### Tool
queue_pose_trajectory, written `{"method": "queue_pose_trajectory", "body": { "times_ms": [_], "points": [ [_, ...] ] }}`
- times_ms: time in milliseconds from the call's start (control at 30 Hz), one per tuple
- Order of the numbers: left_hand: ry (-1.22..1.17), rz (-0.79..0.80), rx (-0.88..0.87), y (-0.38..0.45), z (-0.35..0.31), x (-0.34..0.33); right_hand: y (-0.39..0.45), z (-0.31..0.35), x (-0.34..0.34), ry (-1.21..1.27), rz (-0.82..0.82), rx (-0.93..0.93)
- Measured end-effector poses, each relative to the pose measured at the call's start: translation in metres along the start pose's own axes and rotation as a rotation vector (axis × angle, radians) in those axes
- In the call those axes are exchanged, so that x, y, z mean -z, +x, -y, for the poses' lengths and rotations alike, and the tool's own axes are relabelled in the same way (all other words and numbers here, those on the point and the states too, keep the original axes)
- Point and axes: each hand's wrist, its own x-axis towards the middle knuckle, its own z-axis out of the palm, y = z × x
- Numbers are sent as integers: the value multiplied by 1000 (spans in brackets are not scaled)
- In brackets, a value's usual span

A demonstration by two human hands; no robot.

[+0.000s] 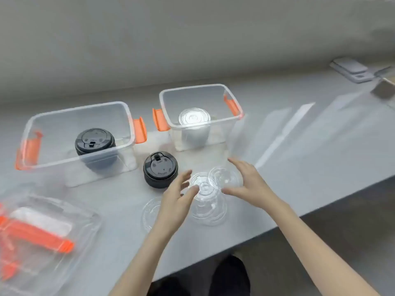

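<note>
The left hand was spread open with straight fingers, its thumb tip at the rim of the short stack of clear round plastic cup lids; whether it actually pressed there could not be told. The right hand was open too, thumb and fingers fanned wide on the stack's other side, gripping nothing. Under them lay the smooth pale grey tabletop, which ran along a plain grey wall. The stack stood near the table's front edge, between the two hands. It was glassy, and one lid was hard to tell from the next. A single clear flat lid lay just behind it, and a loose clear lid lay partly under the left hand. A stack of black round lids stood near, to the left.
</note>
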Motion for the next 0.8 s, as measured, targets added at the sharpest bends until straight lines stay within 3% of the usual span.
{"method": "queue_pose_trajectory", "body": {
  "times_ms": [133, 200, 400, 500, 667, 800],
  "points": [
    [-57, 33, 140, -1, 8, -8, 9, -7, -12, -38, 168, -74],
    [-74, 34, 196, -3, 13, -8, 16, -9, -18, -10, 176, -105],
    [-136, -29, 245, -3, 15, 1, 26, -13, -21, -50, 111, -86],
    [-187, -52, 241, 1, 12, 5, 27, -1, -10, 13, 0, -68],
    [-567, 8, 308, 7, -2, 13, 9, 53, 0, 91, -75, 195],
    [-872, 201, 368, 8, -6, 22, -14, 91, -16, 98, -2, 373]
  ]
}}
